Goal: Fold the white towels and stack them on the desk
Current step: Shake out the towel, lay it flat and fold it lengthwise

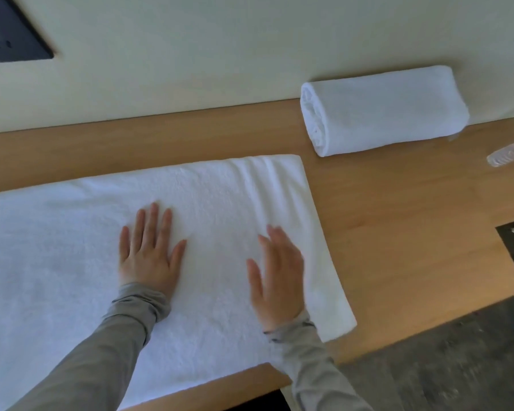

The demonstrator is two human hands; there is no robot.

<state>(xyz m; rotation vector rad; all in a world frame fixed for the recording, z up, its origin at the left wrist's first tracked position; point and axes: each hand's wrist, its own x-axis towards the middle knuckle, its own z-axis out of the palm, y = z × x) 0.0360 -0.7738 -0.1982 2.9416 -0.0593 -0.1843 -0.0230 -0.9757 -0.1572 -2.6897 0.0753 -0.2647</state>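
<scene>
1. A large white spread towel (80, 262) lies flat on the wooden counter (398, 232). It covers the view from the 9 o'clock edge to just past the middle. Its near edge hangs over the counter's front edge at 7 o'clock, and soft creases run along its right end.
2. The left hand (149, 253) lies palm down near the towel's middle. Its fingers (153, 221) are straight, slightly spread and point toward 12 o'clock. They hold nothing and rest flat on the cloth.
3. The right hand (275, 277) is at 3 o'clock of the left hand, close to the towel's right end. Its fingers (275, 241) are straight and close together, with nothing in their hold. The hand is slightly blurred, so I cannot tell whether it presses the cloth or only skims it.
4. Both arms wear grey sleeves (107, 351), which come in from 6 and 7 o'clock.
5. A second white rolled towel (383, 111) sits at 2 o'clock of the spread one, well apart from it and against the pale wall (190, 54).
6. A clear plastic bottle (511, 152) lies on the counter at 3 o'clock of the roll.
7. A dark panel (9, 34) is on the wall at 10 o'clock.
8. Dark floor (457, 366) shows at 4 o'clock.
</scene>
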